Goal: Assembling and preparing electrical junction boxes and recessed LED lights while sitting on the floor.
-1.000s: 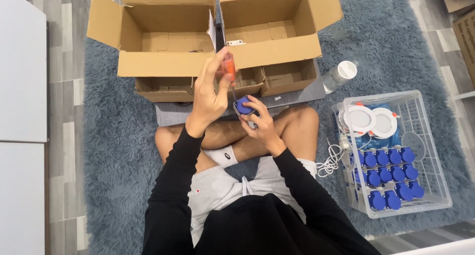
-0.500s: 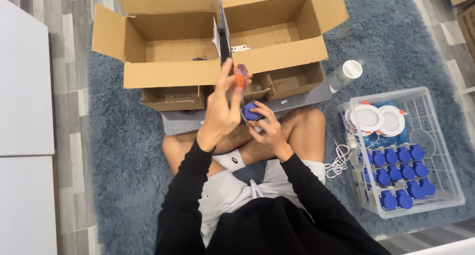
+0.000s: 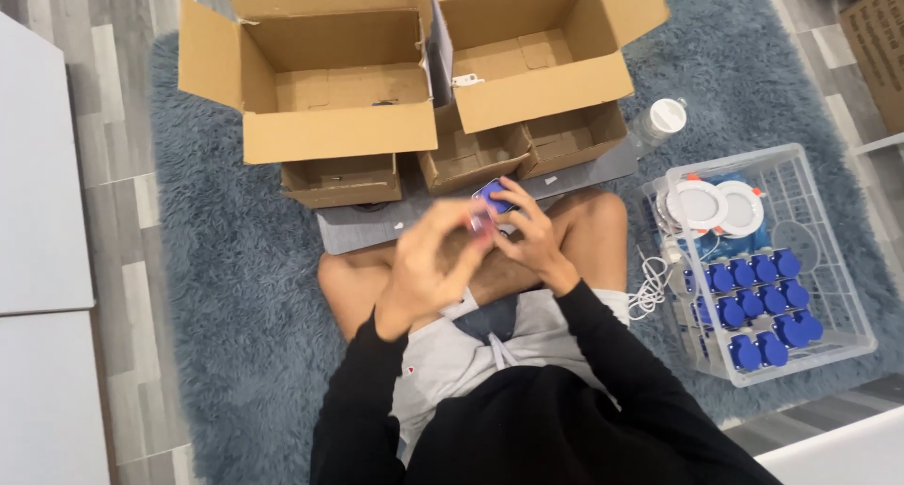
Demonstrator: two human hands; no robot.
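The left hand (image 3: 435, 264), raised toward the boxes half a second ago with an orange-tipped tool upright, has dropped to lap height and is now blurred; whether it grips anything I cannot tell. The right hand (image 3: 527, 233) stays closed around the small blue part (image 3: 492, 196), fingertips of both hands meeting over the crossed legs. Two open cardboard boxes (image 3: 330, 118) sit far; the clear crate (image 3: 819, 259) of blue parts stands right.
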